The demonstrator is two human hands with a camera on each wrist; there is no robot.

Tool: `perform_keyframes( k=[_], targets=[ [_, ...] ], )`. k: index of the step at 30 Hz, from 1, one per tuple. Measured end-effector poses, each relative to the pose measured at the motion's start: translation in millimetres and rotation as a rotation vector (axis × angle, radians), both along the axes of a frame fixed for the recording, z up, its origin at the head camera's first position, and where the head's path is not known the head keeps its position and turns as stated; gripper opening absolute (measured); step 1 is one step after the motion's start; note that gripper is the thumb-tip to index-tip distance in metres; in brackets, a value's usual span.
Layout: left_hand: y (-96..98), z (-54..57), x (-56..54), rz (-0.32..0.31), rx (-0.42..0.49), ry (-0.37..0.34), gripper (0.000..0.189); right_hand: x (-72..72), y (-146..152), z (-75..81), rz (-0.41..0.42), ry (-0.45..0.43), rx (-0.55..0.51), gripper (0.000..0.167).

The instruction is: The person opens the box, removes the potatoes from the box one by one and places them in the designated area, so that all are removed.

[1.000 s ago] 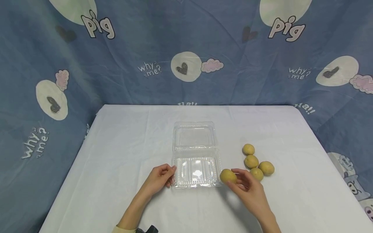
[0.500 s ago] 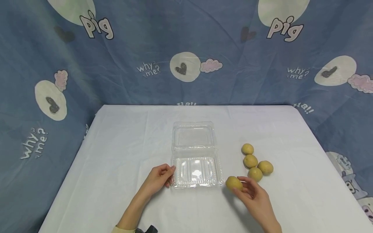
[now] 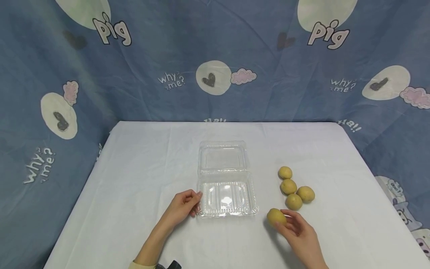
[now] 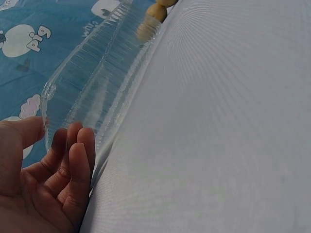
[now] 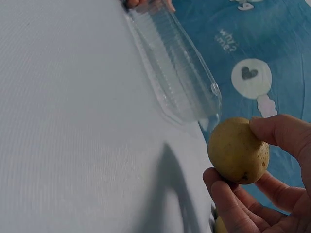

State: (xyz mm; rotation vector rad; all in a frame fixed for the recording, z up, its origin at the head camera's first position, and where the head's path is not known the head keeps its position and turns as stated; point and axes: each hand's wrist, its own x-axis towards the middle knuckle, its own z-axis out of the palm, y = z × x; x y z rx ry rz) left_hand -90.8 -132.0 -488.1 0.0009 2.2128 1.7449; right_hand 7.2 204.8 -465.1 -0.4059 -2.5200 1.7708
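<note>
A small yellow potato (image 3: 276, 217) is pinched between the thumb and fingers of my right hand (image 3: 300, 233), held a little above the table to the right of the container; the right wrist view shows the same potato (image 5: 238, 151) close up. The clear plastic clamshell container (image 3: 227, 200) lies with its lid (image 3: 224, 157) folded back, and I see nothing in it. My left hand (image 3: 183, 205) grips its near left rim, thumb on one side and fingertips on the other, as the left wrist view shows.
Several more potatoes lie in a cluster to the right of the container, one potato (image 3: 306, 194) farthest right. A white cloth covers the table (image 3: 144, 164). A blue printed curtain (image 3: 215, 45) hangs behind and at the sides.
My right hand has carried the potato right and toward the table's near side, away from the container's edge. My left hand stays on the rim, and the other potatoes lie as before.
</note>
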Motion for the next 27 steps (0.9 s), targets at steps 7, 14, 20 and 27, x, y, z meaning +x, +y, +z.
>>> perform_keyframes(
  k=[7,14,20,27],
  targets=[
    [0.6,2.2,0.5,0.001,0.008,-0.001,0.032,5.7,11.2,1.7,-0.038,-0.110,0.048,0.050],
    [-0.3,1.7,0.3,-0.008,0.015,0.013,0.032,11.2,22.4,3.5,-0.063,-0.148,0.072,0.054],
    [-0.4,2.4,0.5,-0.008,0.020,0.006,0.032,12.9,31.6,3.8,-0.090,-0.222,0.091,0.061],
    [-0.3,0.0,0.3,-0.003,0.008,-0.009,0.030,16.2,42.9,4.0,-0.151,-0.260,0.084,0.064]
  ],
)
